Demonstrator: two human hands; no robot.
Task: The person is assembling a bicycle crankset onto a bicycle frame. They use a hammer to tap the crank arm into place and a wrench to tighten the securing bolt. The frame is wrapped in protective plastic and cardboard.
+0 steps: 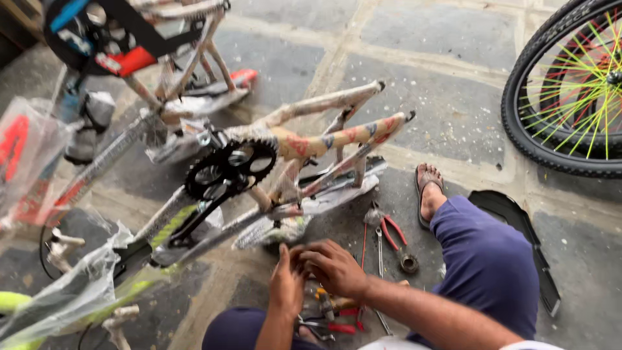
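Note:
My left hand (pixel 286 282) and my right hand (pixel 332 266) meet low in the middle, fingers curled together around something small that I cannot make out. They hover just below a bicycle frame (pixel 304 146) wrapped in paper and plastic, which lies on the stone floor. Its black chainring and crank (pixel 228 170) sit above and left of my hands. A pile of hand tools (pixel 330 312) lies on the floor right under my wrists.
Red-handled pliers (pixel 391 231) and a wrench (pixel 379 243) lie to the right of my hands. My leg in blue shorts (pixel 486 259) stretches right, with a sandalled foot (pixel 429 191). A wheel with bright spokes (pixel 570 91) stands top right; a black fender (pixel 518 227) lies below it. Another wrapped bicycle (pixel 129 52) is top left.

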